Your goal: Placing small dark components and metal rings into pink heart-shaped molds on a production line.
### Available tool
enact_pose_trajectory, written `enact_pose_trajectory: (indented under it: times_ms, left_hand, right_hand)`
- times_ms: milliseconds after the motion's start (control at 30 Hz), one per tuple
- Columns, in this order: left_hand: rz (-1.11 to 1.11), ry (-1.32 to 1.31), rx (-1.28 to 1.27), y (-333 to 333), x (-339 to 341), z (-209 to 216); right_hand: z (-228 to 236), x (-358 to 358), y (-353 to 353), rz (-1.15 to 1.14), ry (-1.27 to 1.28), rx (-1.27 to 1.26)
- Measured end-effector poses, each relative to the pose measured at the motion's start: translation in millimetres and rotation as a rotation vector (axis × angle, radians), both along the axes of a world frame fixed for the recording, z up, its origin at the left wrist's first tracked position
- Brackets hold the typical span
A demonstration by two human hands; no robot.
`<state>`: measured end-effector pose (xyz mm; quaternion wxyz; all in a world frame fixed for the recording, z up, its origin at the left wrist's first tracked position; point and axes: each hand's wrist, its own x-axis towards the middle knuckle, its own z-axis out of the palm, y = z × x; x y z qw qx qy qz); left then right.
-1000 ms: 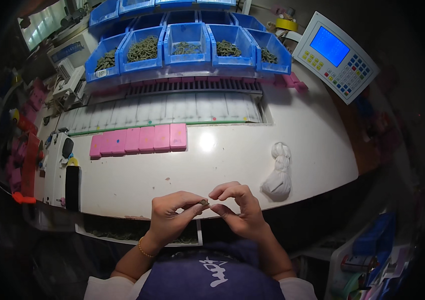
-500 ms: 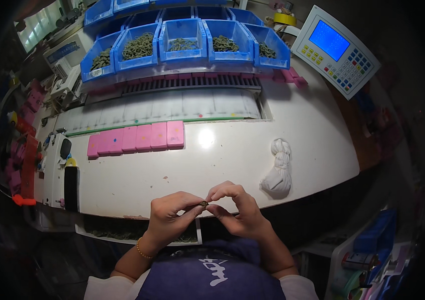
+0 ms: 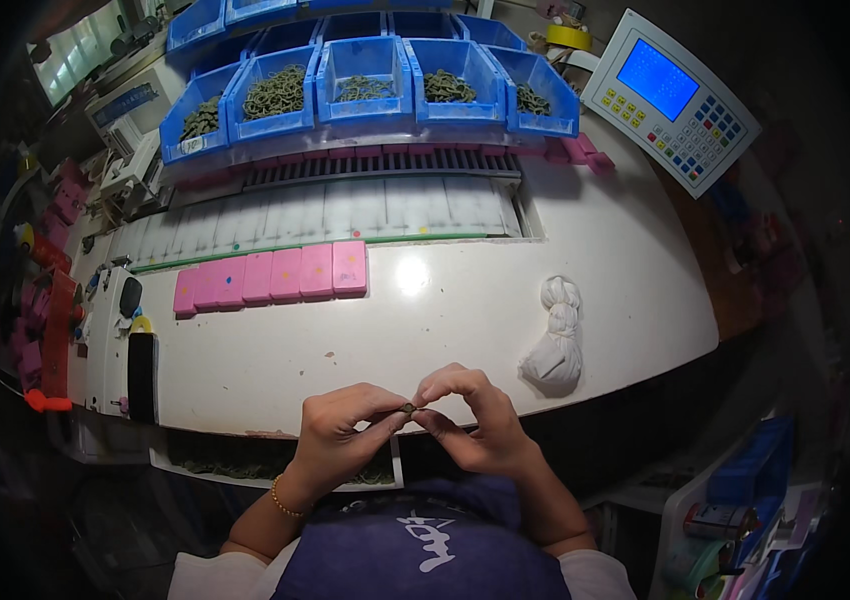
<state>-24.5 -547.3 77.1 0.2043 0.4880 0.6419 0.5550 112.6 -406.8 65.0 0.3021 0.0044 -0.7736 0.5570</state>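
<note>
Just above the table's front edge, my left hand and my right hand meet, fingertips almost touching. A small dark green piece is pinched between the thumb and finger of my left hand. The thumb and forefinger of my right hand also close on its right side. Fingertips cover most of the piece, so its full shape is hidden. Below my left hand, a pulled-out drawer holds a heap of similar dark green pieces.
Pink blocks stand in a row before a pale belt. Behind are blue bins of green ring-like pieces. A knotted white cloth bundle lies right, below a keypad panel. A black slab lies left.
The coloured dots along the belt's front edge have shifted left. My hands stay in nearly the same place, both at the green piece, which looks slightly turned.
</note>
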Motion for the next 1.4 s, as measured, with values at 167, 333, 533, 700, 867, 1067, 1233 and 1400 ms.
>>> enact_pose_trajectory:
  times_ms: [167, 333, 533, 700, 867, 1067, 1233, 1400]
  left_hand:
    - [0.002, 0.011, -0.01, 0.9, 2.1, 1.4]
    - [0.002, -0.014, -0.004, 1.7, 2.3, 0.9]
    - [-0.004, -0.02, -0.001, 0.4, 1.8, -0.8]
    - [-0.003, -0.018, 0.002, 0.7, 2.0, -1.3]
    - [0.004, -0.031, -0.007, 0.2, 1.5, -3.2]
    - [0.001, -0.029, -0.001, 1.3, 2.0, -1.4]
    - [0.003, -0.019, -0.01, 1.8, 2.1, -0.7]
    - [0.011, -0.049, -0.017, 1.0, 2.2, -4.1]
  right_hand:
    - [-2.6, 2.3, -1.1, -0.013, 0.029, -0.024]
    - [-5.2, 1.4, -3.5, -0.043, 0.047, -0.035]
    - [-3.2, 0.8, -3.6, -0.044, 0.035, -0.027]
    - [-4.5, 1.4, -2.9, -0.028, 0.043, -0.023]
    - [-2.9, 0.7, -3.0, -0.055, 0.045, 0.015]
    - [-3.9, 0.4, -3.4, -0.068, 0.067, 0.024]
    - [-4.1, 0.7, -2.6, -0.066, 0.06, 0.038]
    - [-0.6, 2.6, -1.2, -0.058, 0.074, 0.087]
